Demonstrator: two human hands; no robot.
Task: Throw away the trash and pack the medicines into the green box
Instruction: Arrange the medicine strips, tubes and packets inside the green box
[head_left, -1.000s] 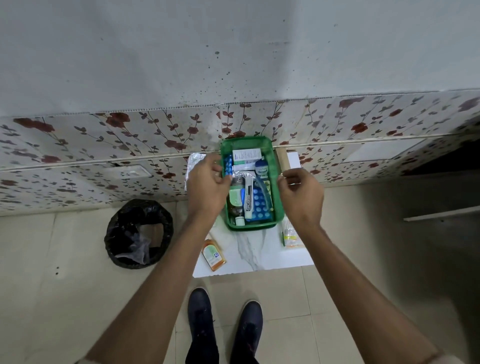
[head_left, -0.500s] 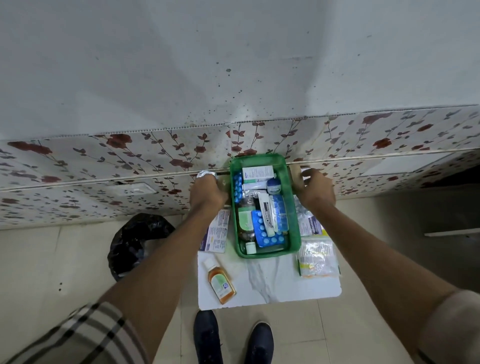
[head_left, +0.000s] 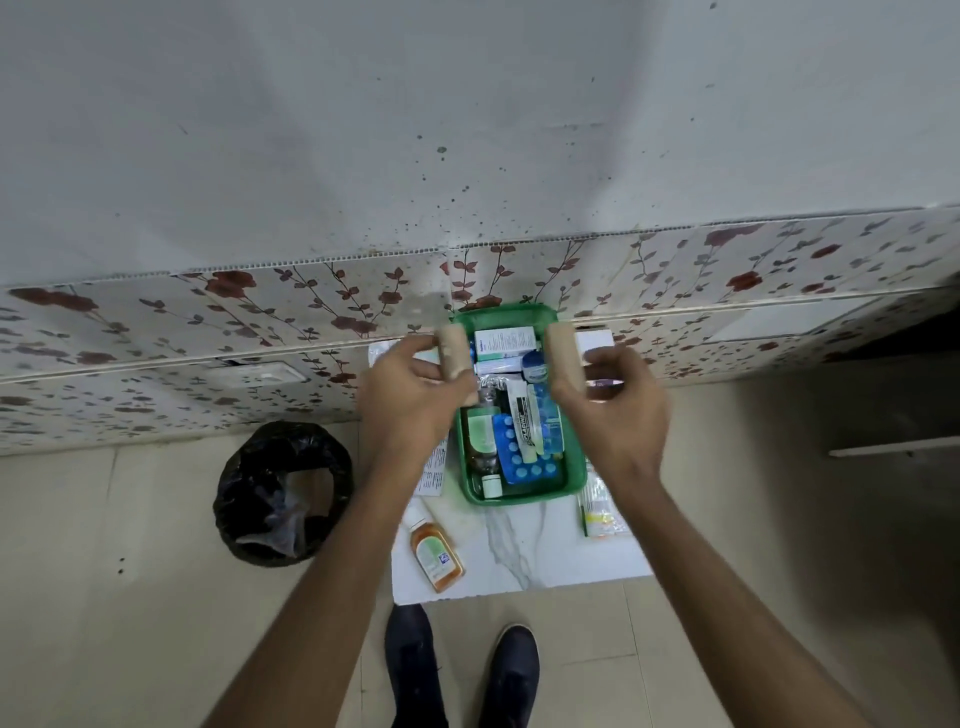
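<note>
The green box (head_left: 519, 500) stands on a small white marble table (head_left: 524, 561), packed with a blue blister pack (head_left: 524, 460), a white tube (head_left: 521, 415), a green-labelled bottle (head_left: 480, 431) and a white-green carton (head_left: 504, 340). My left hand (head_left: 410, 405) grips a beige roll (head_left: 453, 351) over the box's left edge. My right hand (head_left: 615, 415) grips a second beige roll (head_left: 563, 358) over its right edge. An orange bottle (head_left: 435, 556) lies on the table in front of the box. A clear packet (head_left: 600, 512) lies to the right, a printed leaflet (head_left: 435, 473) to the left.
A bin lined with a black bag (head_left: 283, 491) stands on the tiled floor left of the table. A flowered wall panel (head_left: 260, 312) runs right behind the table. A white carton (head_left: 595, 340) sits behind my right hand. My dark shoes (head_left: 462, 670) are below the table edge.
Both hands reached to the far corners beside the box, then came up, each holding a beige roll. The camera view tilted lower.
</note>
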